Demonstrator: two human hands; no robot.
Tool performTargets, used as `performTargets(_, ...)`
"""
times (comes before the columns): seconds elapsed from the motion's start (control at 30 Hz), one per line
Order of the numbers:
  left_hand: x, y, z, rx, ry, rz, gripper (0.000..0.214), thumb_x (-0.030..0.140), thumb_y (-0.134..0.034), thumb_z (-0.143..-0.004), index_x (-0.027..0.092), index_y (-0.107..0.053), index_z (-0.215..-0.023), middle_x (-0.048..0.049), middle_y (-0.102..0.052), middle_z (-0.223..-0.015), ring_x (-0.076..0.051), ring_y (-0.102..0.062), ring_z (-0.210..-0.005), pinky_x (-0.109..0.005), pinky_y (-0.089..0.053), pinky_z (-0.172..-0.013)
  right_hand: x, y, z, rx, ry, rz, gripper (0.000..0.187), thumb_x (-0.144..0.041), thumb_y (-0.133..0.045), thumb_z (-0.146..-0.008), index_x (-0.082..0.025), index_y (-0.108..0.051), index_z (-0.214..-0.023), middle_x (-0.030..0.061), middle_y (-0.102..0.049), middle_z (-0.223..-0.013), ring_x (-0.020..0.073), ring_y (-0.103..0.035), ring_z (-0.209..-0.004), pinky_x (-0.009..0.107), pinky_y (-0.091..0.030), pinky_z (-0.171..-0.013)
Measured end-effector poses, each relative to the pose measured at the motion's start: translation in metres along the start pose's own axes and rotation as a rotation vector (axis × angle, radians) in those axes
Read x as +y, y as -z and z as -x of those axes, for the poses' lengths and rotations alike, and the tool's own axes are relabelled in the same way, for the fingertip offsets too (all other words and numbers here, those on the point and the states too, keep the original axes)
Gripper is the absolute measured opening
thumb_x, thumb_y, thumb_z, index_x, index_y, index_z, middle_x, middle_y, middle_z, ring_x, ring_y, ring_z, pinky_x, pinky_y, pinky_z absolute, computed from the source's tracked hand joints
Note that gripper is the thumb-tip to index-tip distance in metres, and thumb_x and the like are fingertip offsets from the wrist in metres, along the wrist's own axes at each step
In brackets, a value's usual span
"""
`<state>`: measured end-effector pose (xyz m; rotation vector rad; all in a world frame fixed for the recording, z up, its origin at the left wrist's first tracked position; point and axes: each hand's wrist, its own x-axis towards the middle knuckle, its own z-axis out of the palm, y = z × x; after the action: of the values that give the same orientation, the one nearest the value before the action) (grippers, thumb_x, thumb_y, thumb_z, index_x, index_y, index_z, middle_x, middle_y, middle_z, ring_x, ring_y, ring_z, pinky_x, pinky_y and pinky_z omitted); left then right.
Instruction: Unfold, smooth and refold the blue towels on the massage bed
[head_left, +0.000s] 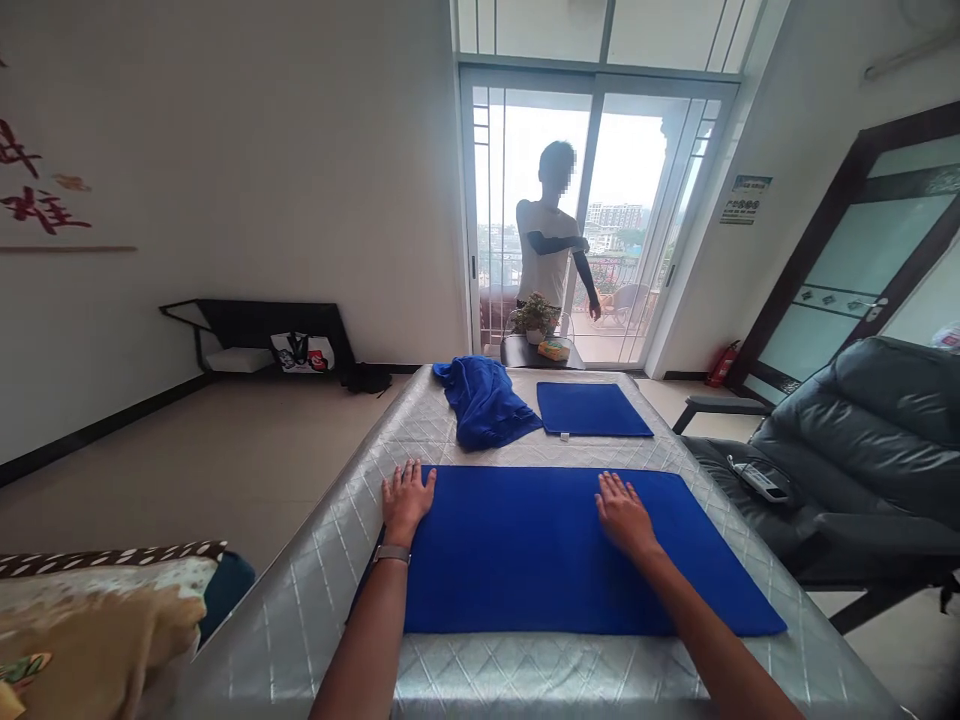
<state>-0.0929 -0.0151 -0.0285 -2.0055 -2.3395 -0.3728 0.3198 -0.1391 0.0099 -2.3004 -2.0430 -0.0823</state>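
Observation:
A large blue towel lies spread flat on the silver quilted table in front of me. My left hand rests open, fingers spread, on the towel's far left corner. My right hand lies open and flat on the towel further right. Beyond them a crumpled blue towel sits in a heap, and a smaller folded blue towel lies flat beside it on the right.
A person stands at the glass balcony door beyond the table's far end, by a small dark stand with a potted plant. A dark reclining chair with a remote stands right. A patterned pillow lies lower left.

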Motion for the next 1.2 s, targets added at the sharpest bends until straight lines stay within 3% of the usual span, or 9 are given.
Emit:
performTargets(0.13, 0.0, 0.001, 0.0, -0.006, 0.003, 0.017, 0.06, 0.049, -0.026, -0.104, 0.021, -0.041, -0.155, -0.0071, -0.036, -0.163, -0.028, -0.028, -0.152, -0.053, -0.018, -0.124, -0.082, -0.002, 0.006, -0.089, 0.212, -0.195, 0.072, -0.051, -0.013, -0.104, -0.009, -0.027, -0.16, 0.0086, -0.024, -0.167, 0.0194, -0.014, -0.156, 0.039, -0.009, -0.126)
performTargets(0.23, 0.0, 0.0, 0.0, -0.007, 0.001, 0.021, 0.062, 0.048, -0.026, -0.104, 0.017, -0.04, -0.155, -0.0087, -0.036, -0.163, -0.028, -0.028, -0.152, -0.054, -0.018, -0.124, -0.098, -0.008, 0.007, -0.166, 0.216, -0.229, 0.078, -0.06, -0.008, -0.102, -0.011, -0.019, -0.162, 0.0062, -0.016, -0.169, 0.0191, -0.009, -0.156, 0.041, -0.006, -0.127)
performTargets(0.37, 0.0, -0.003, -0.001, 0.009, 0.0, 0.015, 0.061, 0.048, -0.027, -0.104, 0.017, -0.041, -0.155, -0.0081, -0.036, -0.163, -0.029, -0.028, -0.152, -0.054, -0.017, -0.124, -0.061, -0.017, 0.01, -0.179, 0.135, -0.194, 0.079, -0.062, -0.005, -0.101, -0.014, -0.016, -0.163, 0.0027, -0.011, -0.17, 0.0181, -0.005, -0.156, 0.041, -0.004, -0.127)
performTargets(0.63, -0.003, -0.007, -0.003, -0.002, 0.0, 0.026, 0.061, 0.048, -0.029, -0.104, 0.016, -0.04, -0.155, -0.0091, -0.035, -0.164, -0.03, -0.027, -0.152, -0.055, -0.017, -0.124, 0.109, -0.027, 0.028, -0.15, -0.218, -0.008, 0.075, -0.052, -0.016, -0.101, -0.011, -0.016, -0.163, 0.0049, -0.014, -0.17, 0.0202, -0.01, -0.156, 0.042, -0.009, -0.127)
performTargets(0.73, -0.006, -0.008, -0.003, 0.004, -0.018, 0.043, 0.061, 0.048, -0.028, -0.104, 0.016, -0.04, -0.156, -0.01, -0.035, -0.163, -0.03, -0.027, -0.152, -0.054, -0.015, -0.125, 0.147, -0.03, 0.034, -0.14, -0.291, 0.019, 0.074, -0.049, -0.015, -0.101, -0.009, -0.016, -0.162, 0.0058, -0.016, -0.17, 0.0204, -0.012, -0.156, 0.043, -0.012, -0.127)
performTargets(0.83, -0.007, -0.009, -0.003, 0.006, -0.014, 0.045, 0.06, 0.048, -0.029, -0.104, 0.019, -0.04, -0.156, -0.0095, -0.035, -0.164, -0.029, -0.026, -0.153, -0.054, -0.015, -0.124, 0.155, -0.034, 0.036, -0.118, -0.3, 0.033, 0.074, -0.049, -0.015, -0.101, -0.009, -0.017, -0.162, 0.0064, -0.017, -0.169, 0.0209, -0.014, -0.156, 0.043, -0.014, -0.126)
performTargets(1.03, -0.005, -0.008, -0.005, -0.003, -0.006, 0.035, 0.062, 0.048, -0.029, -0.104, 0.015, -0.039, -0.156, -0.011, -0.034, -0.164, -0.029, -0.024, -0.153, -0.055, -0.015, -0.124, 0.143, -0.024, 0.035, -0.133, -0.317, 0.123, 0.07, -0.047, -0.017, -0.102, -0.01, -0.021, -0.162, 0.0072, -0.02, -0.169, 0.0234, -0.019, -0.155, 0.046, -0.016, -0.125)
performTargets(1.2, -0.006, -0.011, -0.004, 0.029, -0.024, 0.051, 0.061, 0.046, -0.031, -0.103, 0.017, -0.041, -0.155, -0.0114, -0.036, -0.163, -0.03, -0.027, -0.152, -0.055, -0.016, -0.124, 0.106, -0.008, 0.032, -0.009, -0.316, 0.269, 0.06, -0.023, -0.025, -0.099, -0.005, -0.04, -0.154, 0.0151, -0.035, -0.162, 0.0297, -0.026, -0.152, 0.051, -0.012, -0.124)
